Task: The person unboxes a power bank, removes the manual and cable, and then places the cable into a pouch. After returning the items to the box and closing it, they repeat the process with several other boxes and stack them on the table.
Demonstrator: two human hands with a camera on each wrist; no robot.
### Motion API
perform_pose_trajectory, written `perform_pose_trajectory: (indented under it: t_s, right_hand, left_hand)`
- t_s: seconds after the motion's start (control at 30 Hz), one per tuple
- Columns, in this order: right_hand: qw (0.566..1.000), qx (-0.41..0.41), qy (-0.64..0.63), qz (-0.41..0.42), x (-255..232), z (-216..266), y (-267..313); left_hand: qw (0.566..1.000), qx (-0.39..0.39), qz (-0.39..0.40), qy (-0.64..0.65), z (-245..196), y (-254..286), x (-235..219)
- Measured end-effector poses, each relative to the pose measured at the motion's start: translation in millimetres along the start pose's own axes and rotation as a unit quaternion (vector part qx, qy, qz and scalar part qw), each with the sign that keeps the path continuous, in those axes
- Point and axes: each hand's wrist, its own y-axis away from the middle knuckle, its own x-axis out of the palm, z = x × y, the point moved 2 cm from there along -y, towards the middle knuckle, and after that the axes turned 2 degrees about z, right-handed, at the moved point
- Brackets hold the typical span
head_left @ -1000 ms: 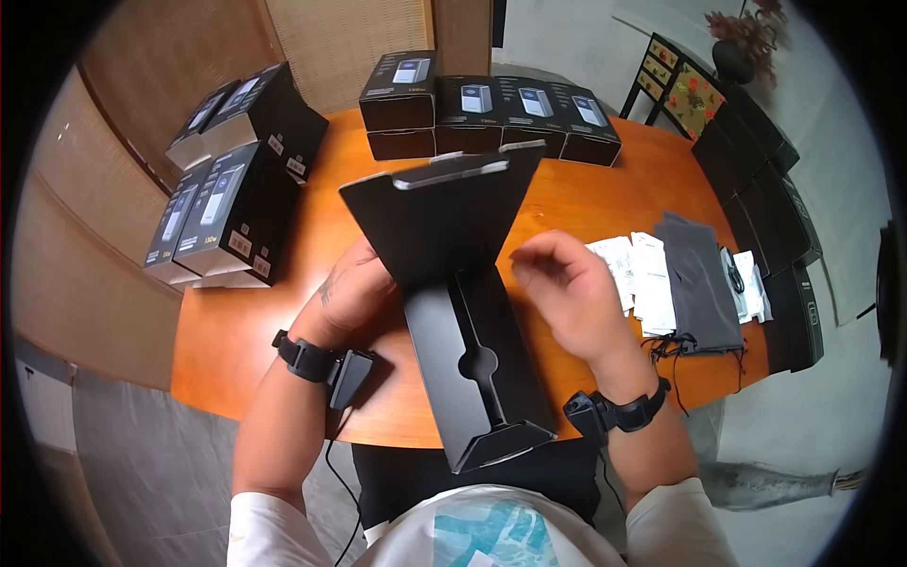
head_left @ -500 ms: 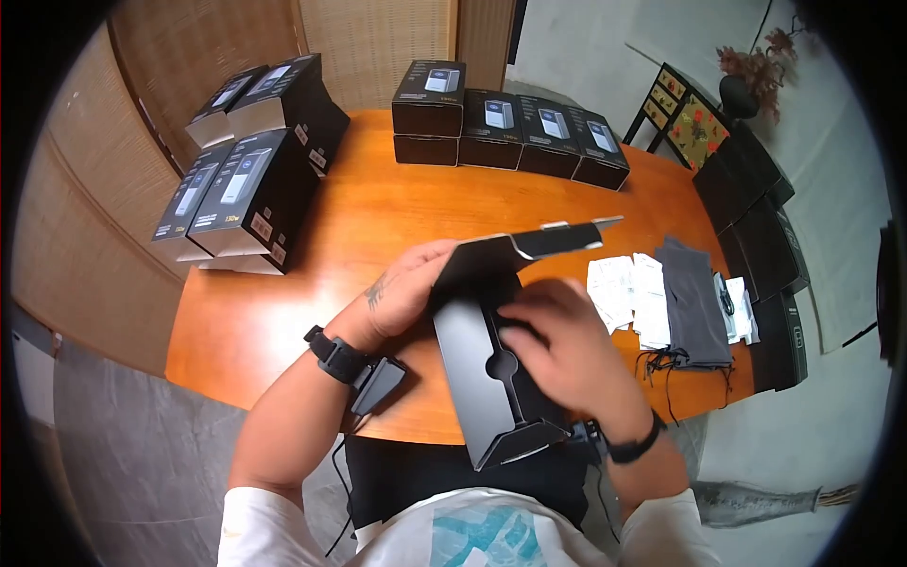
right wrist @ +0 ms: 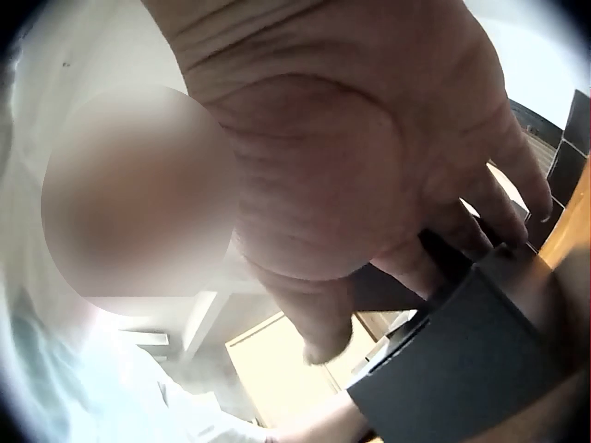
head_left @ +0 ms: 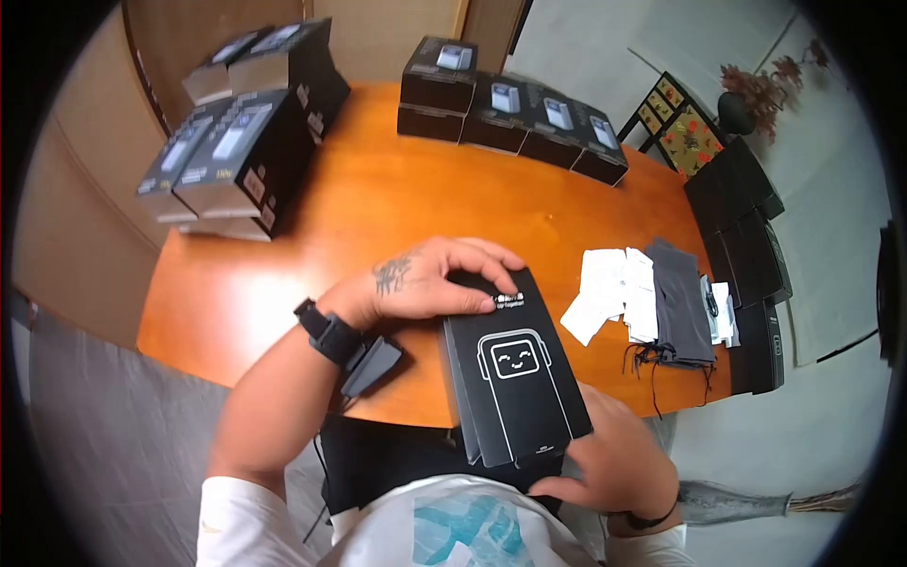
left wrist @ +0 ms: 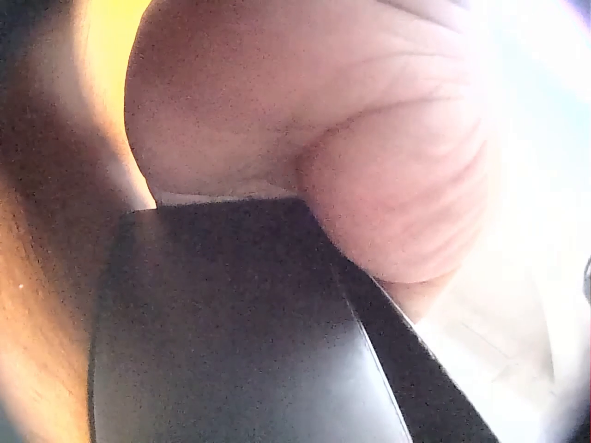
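Note:
A black box [head_left: 515, 378] with a white line-drawn smiling face on its lid lies slanted at the table's near edge. The lid covers the top, and a narrow gap runs along its left side. My left hand [head_left: 430, 283] rests over the far end, thumb and fingers on the lid; the left wrist view has its palm above the box's dark side [left wrist: 231, 314]. At the near right corner, my right hand [head_left: 624, 454] touches the box, its thumb apart from it. Spread fingers lie along the box [right wrist: 462, 360] in the right wrist view.
Printed black boxes stand stacked at the left [head_left: 231, 161] and in a row at the back [head_left: 501, 109]. White papers [head_left: 602, 288], a grey pouch [head_left: 678, 302] with cords and small packets [head_left: 723, 317] lie at the right, beside more black boxes [head_left: 751, 255].
The raised lid has come down over the box's inside. My left hand has moved onto its far end, and my right hand has moved from above the inside to the near right corner.

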Motion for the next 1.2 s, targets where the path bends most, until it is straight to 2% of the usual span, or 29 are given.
perform_pose_trajectory:
  t_s: [0.07, 0.17, 0.2, 0.33, 0.47, 0.57, 0.7, 0.83, 1.07, 1.17, 1.2]
  right_hand:
    - [1.0, 0.014, 0.007, 0.025, -2.5, -11.4, 24.8]
    - [0.986, 0.021, -0.032, -0.165, 1.2, -16.4, 46.9]
    - [0.98, 0.004, -0.015, -0.196, 3.3, -11.1, 41.0]
    - [0.989, -0.049, -0.03, -0.136, 26.8, -5.4, 5.1]
    - [0.981, -0.06, -0.107, -0.153, 41.3, -18.1, -13.2]
    - [0.972, -0.05, -0.156, -0.171, 49.9, -25.6, -25.5]
    - [0.962, -0.034, -0.175, -0.209, 55.4, -27.7, -49.3]
    - [0.962, -0.032, -0.117, -0.244, 50.1, -19.3, -68.9]
    - [0.963, -0.093, -0.098, -0.231, 46.4, -22.2, -75.1]
    - [0.959, -0.122, -0.066, -0.248, 54.9, -27.6, -72.6]
    - [0.961, -0.132, -0.021, -0.244, 54.6, -27.3, -70.9]
  left_hand:
    - [1.0, 0.009, 0.001, -0.021, 4.2, -1.1, -0.5]
    - [1.0, 0.002, 0.002, -0.011, 4.3, -2.3, 1.9]
    - [1.0, -0.01, 0.004, -0.001, 4.3, -2.2, 2.4]
    - [0.999, -0.025, 0.002, 0.02, 0.5, -2.0, 3.5]
    - [0.999, -0.014, -0.033, 0.028, 6.8, -0.5, -0.1]
    - [0.989, -0.03, -0.127, 0.068, 10.0, -0.2, -4.9]
    - [0.947, -0.126, -0.293, 0.029, 19.1, -3.4, -14.1]
    - [0.952, -0.074, -0.296, -0.01, 19.5, -3.9, -12.1]
    - [0.956, -0.087, -0.28, -0.002, 18.1, -3.4, -14.2]
    - [0.956, -0.109, -0.272, -0.012, 5.7, -1.4, -12.1]
    - [0.957, -0.111, -0.268, -0.007, 5.7, -0.6, -12.9]
